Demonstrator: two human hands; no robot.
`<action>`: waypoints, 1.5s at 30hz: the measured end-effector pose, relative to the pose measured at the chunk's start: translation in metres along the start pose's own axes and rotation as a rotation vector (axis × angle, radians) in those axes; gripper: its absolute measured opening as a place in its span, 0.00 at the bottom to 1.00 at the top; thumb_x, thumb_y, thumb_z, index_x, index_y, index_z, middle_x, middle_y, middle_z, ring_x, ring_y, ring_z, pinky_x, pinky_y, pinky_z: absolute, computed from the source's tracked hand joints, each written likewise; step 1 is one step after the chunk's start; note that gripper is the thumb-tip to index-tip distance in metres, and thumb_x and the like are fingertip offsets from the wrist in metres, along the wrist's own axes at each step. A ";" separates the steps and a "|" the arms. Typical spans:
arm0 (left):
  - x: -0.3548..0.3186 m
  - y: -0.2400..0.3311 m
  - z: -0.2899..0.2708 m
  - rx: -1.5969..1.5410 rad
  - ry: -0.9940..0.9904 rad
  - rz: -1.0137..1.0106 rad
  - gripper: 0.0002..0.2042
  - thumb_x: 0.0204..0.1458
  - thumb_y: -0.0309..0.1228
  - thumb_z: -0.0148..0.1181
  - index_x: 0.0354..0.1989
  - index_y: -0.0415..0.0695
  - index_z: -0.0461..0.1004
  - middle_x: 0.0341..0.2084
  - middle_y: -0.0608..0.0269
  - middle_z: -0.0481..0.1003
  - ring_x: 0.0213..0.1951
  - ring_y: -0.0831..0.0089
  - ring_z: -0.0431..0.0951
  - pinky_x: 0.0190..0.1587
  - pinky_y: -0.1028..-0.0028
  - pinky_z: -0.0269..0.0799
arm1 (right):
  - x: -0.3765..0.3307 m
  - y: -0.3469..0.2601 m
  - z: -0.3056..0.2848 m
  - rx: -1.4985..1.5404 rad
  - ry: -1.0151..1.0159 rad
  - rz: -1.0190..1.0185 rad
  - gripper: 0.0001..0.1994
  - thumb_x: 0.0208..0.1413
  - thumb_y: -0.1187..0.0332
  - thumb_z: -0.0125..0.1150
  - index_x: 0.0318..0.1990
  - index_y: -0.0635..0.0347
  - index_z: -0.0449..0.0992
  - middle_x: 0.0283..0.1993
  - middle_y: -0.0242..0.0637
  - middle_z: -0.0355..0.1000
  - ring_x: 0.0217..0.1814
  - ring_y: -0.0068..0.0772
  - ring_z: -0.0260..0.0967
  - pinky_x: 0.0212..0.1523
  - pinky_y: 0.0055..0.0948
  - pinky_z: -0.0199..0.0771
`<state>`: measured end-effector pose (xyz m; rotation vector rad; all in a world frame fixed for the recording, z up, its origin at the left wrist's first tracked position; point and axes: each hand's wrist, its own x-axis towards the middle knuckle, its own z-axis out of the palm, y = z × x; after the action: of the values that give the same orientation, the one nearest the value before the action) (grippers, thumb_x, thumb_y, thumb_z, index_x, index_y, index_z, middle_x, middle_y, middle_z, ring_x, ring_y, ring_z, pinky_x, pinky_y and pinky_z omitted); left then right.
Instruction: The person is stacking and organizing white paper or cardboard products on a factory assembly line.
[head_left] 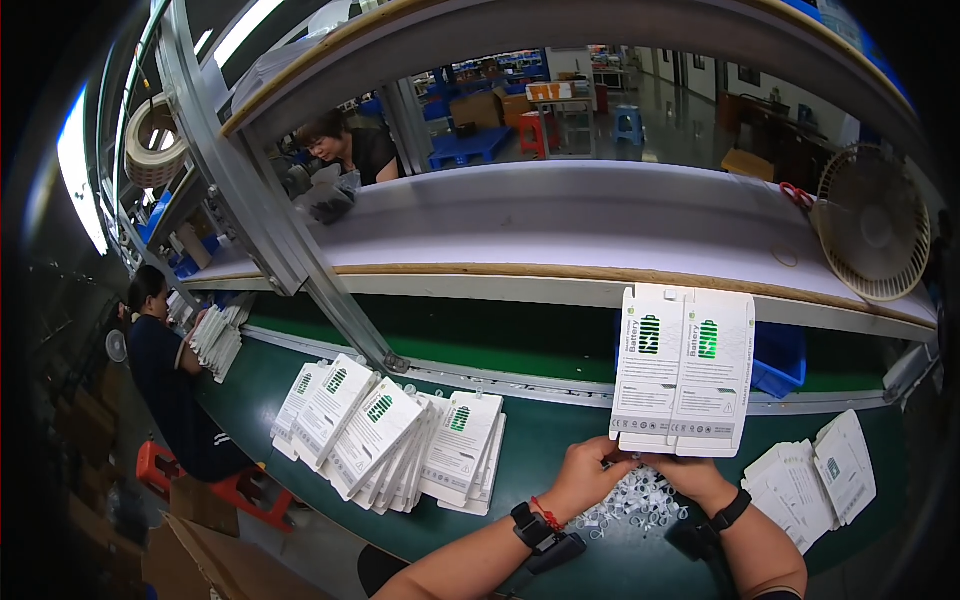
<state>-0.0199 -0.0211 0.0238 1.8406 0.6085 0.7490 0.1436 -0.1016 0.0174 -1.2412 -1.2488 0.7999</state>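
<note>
Both my hands are at the lower edge of a pair of flat white printed cartons [683,375], which stand upright side by side and carry green battery pictures. My left hand [595,472] is closed with its fingertips at the bottom edge near the middle. Closed at the same edge, my right hand [692,478] has its fingers partly hidden behind the cartons. Right below lies a loose heap of small white looped pieces [640,505] on the green table [545,440]. Whether a small piece is pinched between my fingertips cannot be made out.
Stacked white cartons [375,430] fan out on the left, with more cartons [800,480] at the right. A blue bin [778,358] sits under the white shelf [560,215]. The shelf holds a fan [873,222] and red-handled scissors [797,195]. Two people work beyond, one handling cartons.
</note>
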 end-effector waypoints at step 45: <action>0.000 0.000 0.000 -0.020 0.023 0.115 0.12 0.44 0.26 0.61 0.38 0.38 0.74 0.33 0.54 0.76 0.36 0.67 0.78 0.40 0.73 0.71 | -0.006 -0.001 0.003 0.082 0.013 0.074 0.14 0.49 0.74 0.62 0.45 0.62 0.73 0.43 0.34 0.72 0.44 0.28 0.68 0.46 0.26 0.69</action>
<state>-0.0199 -0.0208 0.0244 1.8630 0.5113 0.8509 0.1396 -0.1066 0.0161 -1.2297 -1.1541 0.8871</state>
